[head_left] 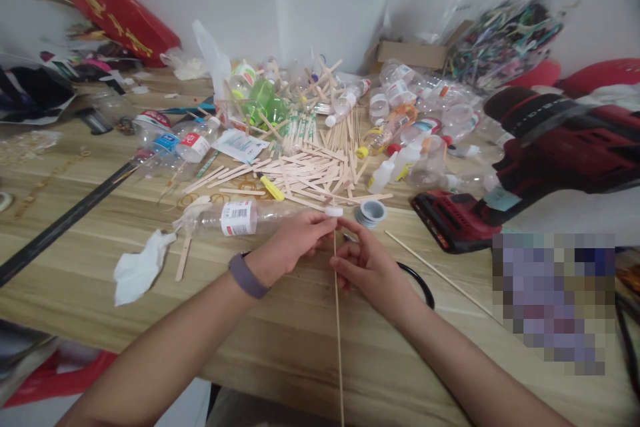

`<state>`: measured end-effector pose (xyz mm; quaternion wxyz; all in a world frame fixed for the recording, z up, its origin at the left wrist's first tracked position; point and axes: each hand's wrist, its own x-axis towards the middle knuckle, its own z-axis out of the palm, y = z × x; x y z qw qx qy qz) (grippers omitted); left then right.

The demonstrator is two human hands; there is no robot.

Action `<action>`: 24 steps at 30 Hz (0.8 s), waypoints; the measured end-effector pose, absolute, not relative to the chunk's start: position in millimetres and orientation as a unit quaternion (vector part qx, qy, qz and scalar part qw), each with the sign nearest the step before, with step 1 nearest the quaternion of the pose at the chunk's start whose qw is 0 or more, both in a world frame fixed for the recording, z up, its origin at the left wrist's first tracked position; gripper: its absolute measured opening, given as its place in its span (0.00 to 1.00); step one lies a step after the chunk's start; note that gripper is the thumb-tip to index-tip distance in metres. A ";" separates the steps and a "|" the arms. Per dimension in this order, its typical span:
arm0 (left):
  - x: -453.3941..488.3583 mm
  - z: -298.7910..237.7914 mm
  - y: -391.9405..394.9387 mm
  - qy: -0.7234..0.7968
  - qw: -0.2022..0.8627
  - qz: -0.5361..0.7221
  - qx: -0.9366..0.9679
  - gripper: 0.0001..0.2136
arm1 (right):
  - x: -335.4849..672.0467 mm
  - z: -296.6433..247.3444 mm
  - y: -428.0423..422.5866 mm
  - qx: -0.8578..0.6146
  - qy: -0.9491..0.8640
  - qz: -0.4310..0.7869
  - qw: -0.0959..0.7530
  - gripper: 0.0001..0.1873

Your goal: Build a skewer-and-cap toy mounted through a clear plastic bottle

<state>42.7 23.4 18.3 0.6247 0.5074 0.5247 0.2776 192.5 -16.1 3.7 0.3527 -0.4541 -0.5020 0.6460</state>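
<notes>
A thin wooden skewer (339, 340) runs from the lower edge of the view up to a white bottle cap (333, 211), at whose underside it meets. My left hand (303, 238), with a grey band on the wrist, pinches the cap from the left. In my right hand (367, 263) the skewer is held between thumb and fingers, and a fingertip touches the cap's right side. A clear plastic bottle (238, 218) with a white label lies just beyond my left hand. A grey ribbed plastic piece (371, 213) stands to the right of the cap.
Several flat wooden sticks (310, 173) lie heaped behind my hands, with a yellow-handled tool (273, 187) among them. A red cordless drill (545, 153) stands at the right. Another skewer (440, 272) lies on the table (280, 333). White tissue (143, 267) lies left.
</notes>
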 end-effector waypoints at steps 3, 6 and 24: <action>45.2 14.5 26.0 0.537 0.615 0.292 0.499 0.12 | 194.7 2.3 -15.0 -0.452 -0.514 0.642 0.346 0.37; 45.2 10.2 27.4 0.536 0.618 0.296 0.493 0.13 | 198.2 0.6 -12.7 -0.466 -0.540 0.611 0.342 0.28; 30.4 15.6 17.7 0.528 0.573 0.261 0.570 0.10 | 204.7 -2.0 -8.7 -0.521 -0.582 0.534 0.325 0.13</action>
